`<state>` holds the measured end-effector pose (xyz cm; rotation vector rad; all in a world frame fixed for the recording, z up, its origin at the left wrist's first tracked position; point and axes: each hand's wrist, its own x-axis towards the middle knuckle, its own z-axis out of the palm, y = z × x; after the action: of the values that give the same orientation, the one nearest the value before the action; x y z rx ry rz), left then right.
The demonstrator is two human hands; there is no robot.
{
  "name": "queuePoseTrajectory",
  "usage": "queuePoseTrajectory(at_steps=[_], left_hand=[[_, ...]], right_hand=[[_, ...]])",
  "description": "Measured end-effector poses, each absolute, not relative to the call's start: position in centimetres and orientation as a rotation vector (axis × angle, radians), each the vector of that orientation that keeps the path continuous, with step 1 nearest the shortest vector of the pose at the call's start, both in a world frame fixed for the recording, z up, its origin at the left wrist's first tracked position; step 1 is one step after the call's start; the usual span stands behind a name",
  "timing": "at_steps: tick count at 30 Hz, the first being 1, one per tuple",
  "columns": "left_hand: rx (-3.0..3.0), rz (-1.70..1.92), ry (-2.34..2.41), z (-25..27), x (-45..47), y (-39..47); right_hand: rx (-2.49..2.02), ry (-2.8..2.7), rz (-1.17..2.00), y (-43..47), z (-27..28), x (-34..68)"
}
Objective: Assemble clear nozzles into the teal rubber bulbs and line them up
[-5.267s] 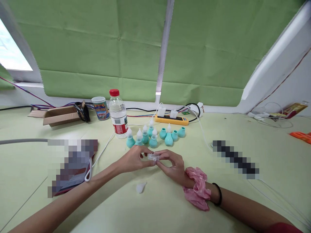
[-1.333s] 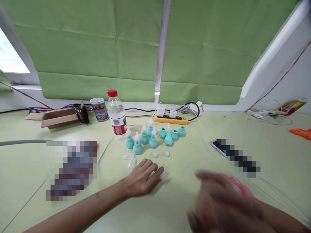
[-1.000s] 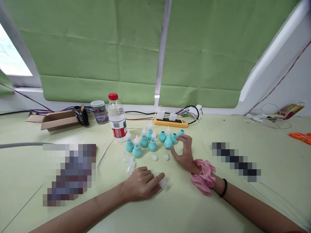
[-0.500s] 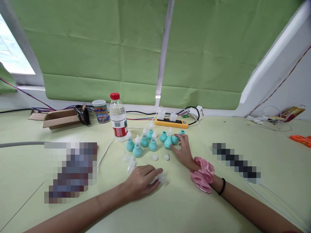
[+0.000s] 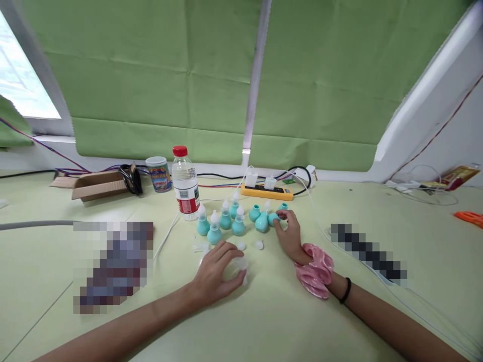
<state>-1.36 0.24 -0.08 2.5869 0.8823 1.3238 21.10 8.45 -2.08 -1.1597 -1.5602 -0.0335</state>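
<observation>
My left hand (image 5: 217,274) is curled above the table, thumb and index finger around a translucent plastic piece (image 5: 241,263). My right hand (image 5: 290,234) has thumb and fingers closed around a teal rubber bulb (image 5: 273,219), which lies tilted. Beside it are a larger teal bulb (image 5: 261,222), an open-necked bulb (image 5: 254,212) and one behind my fingers. Left of these stand several teal bulbs with clear nozzles, such as one nasal aspirator (image 5: 215,234) at the front. Two small whitish tips (image 5: 259,245) lie in front. More clear plastic pieces (image 5: 199,247) sit partly behind my left hand.
Behind the bulbs are a red-capped bottle (image 5: 185,186), a can (image 5: 158,174) and a yellow power strip (image 5: 266,191) with chargers. An open cardboard box (image 5: 100,186) stands at the left. Cables cross the table, and pixelated items lie on both sides.
My left hand has opened wider around the clear piece and shifted slightly left and up. My right hand has moved a little right, its thumb now on the teal bulb.
</observation>
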Motion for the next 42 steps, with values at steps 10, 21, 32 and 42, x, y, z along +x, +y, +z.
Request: queuePoseTrajectory(at_steps=[10,21,32,42], left_hand=[[3.014,1.179,0.364,0.5,-0.7,-2.0],[2.937,1.184,0.851,-0.2,-2.0,0.3],[1.785,1.203,1.027,1.7,-2.0,0.5],[1.483,1.014,0.932,3.8,-2.3,1.3]], right_hand=[[-0.81,-1.631,0.032,3.5,-0.1,18.3],[-0.811,-1.893,0.501,1.9,-0.9,16.4],[-0.708,-1.993,0.365,1.1,-0.2,16.2],[-0.82,-2.049,0.371,1.4,-0.5,16.0]])
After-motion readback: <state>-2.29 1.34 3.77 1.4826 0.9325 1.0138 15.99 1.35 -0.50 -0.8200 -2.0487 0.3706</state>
